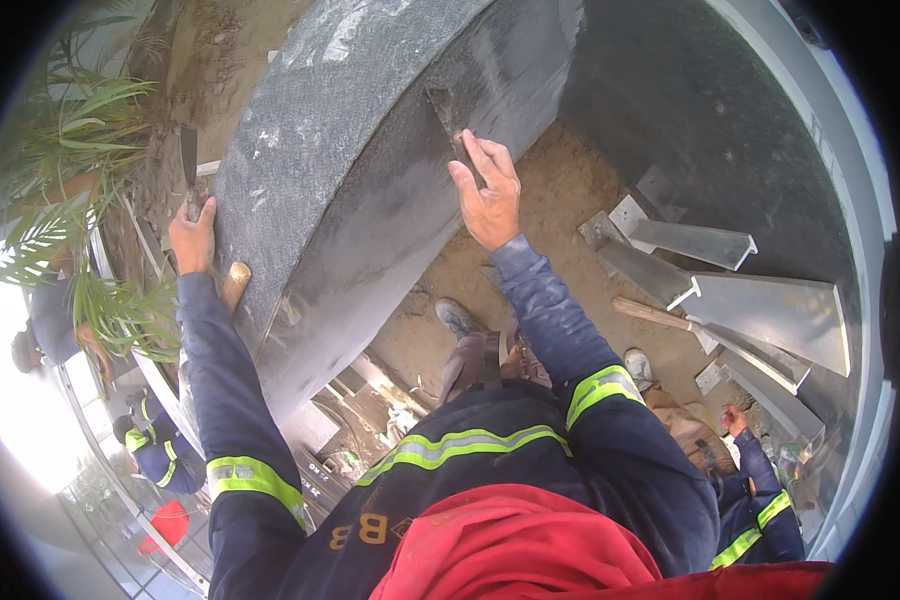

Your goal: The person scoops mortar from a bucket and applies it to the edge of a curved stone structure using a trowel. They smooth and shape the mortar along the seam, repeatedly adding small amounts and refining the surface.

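Observation:
A curved grey stone-clad wall (305, 120) runs in front of me, with a flat top and a smooth inner side. My left hand (194, 238) grips a putty knife (189, 158) at the wall's outer edge, its dark narrow blade pointing away from me. Beside my left wrist, a rounded wooden handle (235, 284) lies against the top; what it belongs to is hidden. My right hand (490, 190) is at the inner side, its fingers closed around a second putty knife (445, 108). That blade rests against the stone just under the top edge.
Metal brackets (700, 240) jut from the dark curved wall on the right, next to a wooden-handled tool (650, 313). A co-worker (760, 500) in a striped jacket is low at right. Palm leaves (90, 110) hang at left, near other people. Boards (320, 490) lie below.

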The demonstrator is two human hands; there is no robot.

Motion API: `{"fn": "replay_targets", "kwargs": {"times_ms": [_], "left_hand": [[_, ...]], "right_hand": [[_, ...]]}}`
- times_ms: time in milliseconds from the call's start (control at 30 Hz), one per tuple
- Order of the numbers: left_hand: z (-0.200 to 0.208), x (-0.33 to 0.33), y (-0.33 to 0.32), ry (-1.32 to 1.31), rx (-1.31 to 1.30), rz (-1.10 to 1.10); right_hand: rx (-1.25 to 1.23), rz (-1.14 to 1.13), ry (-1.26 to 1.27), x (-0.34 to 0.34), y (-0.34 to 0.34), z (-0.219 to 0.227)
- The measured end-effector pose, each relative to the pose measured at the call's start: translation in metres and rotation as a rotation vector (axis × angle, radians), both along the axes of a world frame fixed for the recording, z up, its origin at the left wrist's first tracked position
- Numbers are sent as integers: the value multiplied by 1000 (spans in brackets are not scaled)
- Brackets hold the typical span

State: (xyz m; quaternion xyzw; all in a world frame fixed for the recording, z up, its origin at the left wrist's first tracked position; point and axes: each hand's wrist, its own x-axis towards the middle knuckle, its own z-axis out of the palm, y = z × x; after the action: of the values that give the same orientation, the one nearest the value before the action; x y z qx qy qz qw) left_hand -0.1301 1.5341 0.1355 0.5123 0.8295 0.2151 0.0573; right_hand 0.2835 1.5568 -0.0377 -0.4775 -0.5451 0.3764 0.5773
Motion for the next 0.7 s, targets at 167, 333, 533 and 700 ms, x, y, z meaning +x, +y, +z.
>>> {"fn": "replay_targets", "kwargs": {"times_ms": [167, 333, 533, 700], "left_hand": [[-11, -22, -5, 119, 52, 43], [-4, -5, -1, 5, 14, -3], [-5, -8, -2, 11, 10, -30], [-7, -17, -2, 71, -24, -51]], "right_hand": [[-24, -108, 138, 25, 17, 26], [-40, -56, 148, 18, 46, 44], [4, 179, -28, 13, -18, 39], [-95, 44, 92, 53, 11, 60]]}}
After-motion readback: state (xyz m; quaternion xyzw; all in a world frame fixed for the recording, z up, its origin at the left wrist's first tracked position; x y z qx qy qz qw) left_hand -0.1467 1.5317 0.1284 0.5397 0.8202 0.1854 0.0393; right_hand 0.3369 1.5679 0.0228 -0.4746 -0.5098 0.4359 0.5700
